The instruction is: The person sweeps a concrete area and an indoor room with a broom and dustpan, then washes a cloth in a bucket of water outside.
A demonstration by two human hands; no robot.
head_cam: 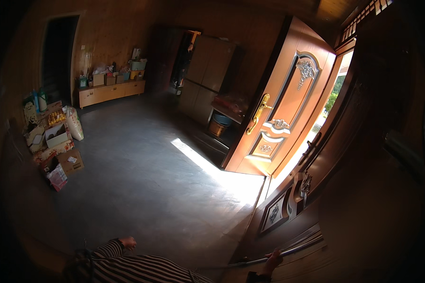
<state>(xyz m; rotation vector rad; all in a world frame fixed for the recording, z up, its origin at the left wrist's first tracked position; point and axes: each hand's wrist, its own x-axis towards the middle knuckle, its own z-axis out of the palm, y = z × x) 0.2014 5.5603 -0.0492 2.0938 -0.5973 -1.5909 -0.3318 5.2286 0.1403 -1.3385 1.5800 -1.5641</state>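
My right hand (pixel 273 261) is closed around a long, thin metal-looking pole (pixel 297 249) at the bottom right, beside the dark door leaf. The pole's upper end runs to the right, where several other thin rods or edges lie close by; what it belongs to cannot be told. At the bottom left my left hand (pixel 128 243) hangs in front of my striped top (pixel 145 270), its fingers curled and nothing visible in them. Below both hands lies the dark smooth floor (pixel 138 198).
An orange-brown carved door (pixel 279 123) with a golden handle stands ajar, beside a dark closed leaf (pixel 287 208). Along the walls are a low wooden cabinet (pixel 109 94) with boxes, a tall cupboard (pixel 207 67), a white sack (pixel 74 123), cartons (pixel 71 161) and a blue basin (pixel 222 119).
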